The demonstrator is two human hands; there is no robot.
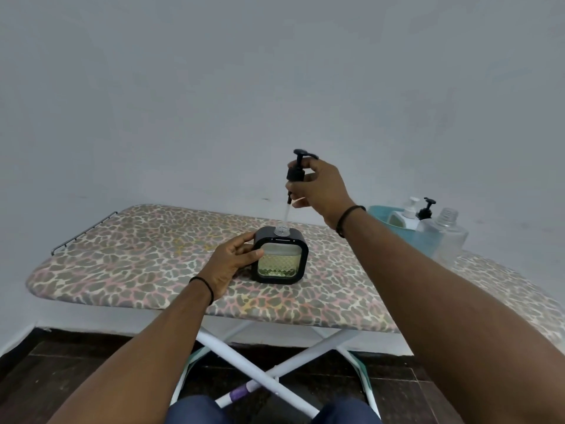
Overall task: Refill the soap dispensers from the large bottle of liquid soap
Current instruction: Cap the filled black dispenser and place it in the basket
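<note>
Head view. We steady the square soap dispenser with the left hand, fingers and thumb wrapped round its left side, so that it stays upright on the ironing board while the top is open. The dispenser stands near the middle of the board, its threaded neck uncovered and pointing up. Through the clear front panel we see yellowish soap filling only the lower part, which we judge to be the reason for a refill.

The right hand pinches the black pump head by its collar, fingers curled round it, and holds it raised directly above the neck. The clear dip tube hangs down from the pump, its lower end close to or just inside the neck; we cannot tell which. We judge that the pump is kept vertical over the opening so that any soap running off the tube falls back into the dispenser and not onto the board cover.

At the right end of the board sits a teal tub containing a white pump bottle and a second black pump. Just beside the tub stands the large clear bottle, uncapped, within reach of the right hand for pouring.

The metal rack at the far left end carries nothing relevant to the task.
</note>
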